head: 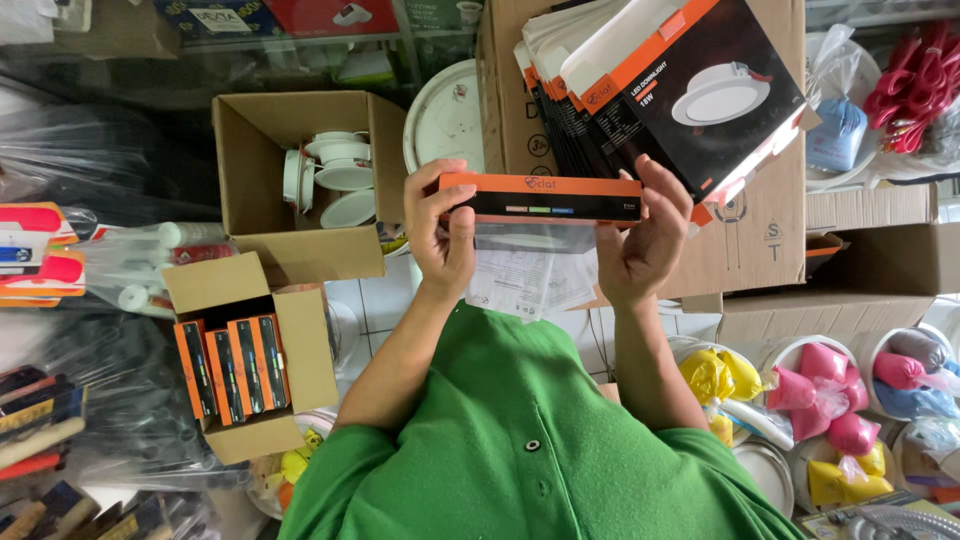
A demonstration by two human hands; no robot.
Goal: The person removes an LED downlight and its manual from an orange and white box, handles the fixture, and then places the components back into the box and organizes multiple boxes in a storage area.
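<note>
Both hands (445,235) (645,240) around orange-black box (545,198)

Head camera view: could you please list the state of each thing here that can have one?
Orange and black box: closed, held level.
Left hand: gripping the box's left end.
Right hand: gripping its right end.
Upper carton: open, white round lamps inside.
Lower carton: open, boxes standing upright inside.
Flat boxes: unfolded, stacked.

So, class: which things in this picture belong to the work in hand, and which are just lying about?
In hand:
left hand
right hand
orange-and-black box
flat boxes
carton of white lamps
carton of packed boxes

Lying about:
tubs of coloured bags
red cables
</note>
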